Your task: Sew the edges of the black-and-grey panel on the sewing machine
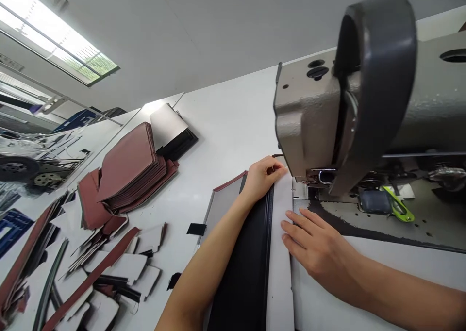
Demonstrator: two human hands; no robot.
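Observation:
A long black leather-like panel (243, 273) with a white strip (280, 268) along its right side lies beside the sewing machine (309, 112). My left hand (264, 178) is closed, thumb and fingers pinched on the strip's far end close to the machine head. My forearm covers part of the panel. Fingers stretched out, my right hand (316, 243) rests flat on the strip's right edge, just in front of the presser foot area. Under the left forearm, a grey piece with a maroon edge (225, 200) shows in part. The needle is hard to make out.
Green thread snips (400, 207) lie on the machine bed. On the white table (225, 112) to the left sit a stack of maroon panels (127, 168), a silver-grey panel (169, 124) and many cut scraps (120, 268). A blue crate (14, 231) stands at far left.

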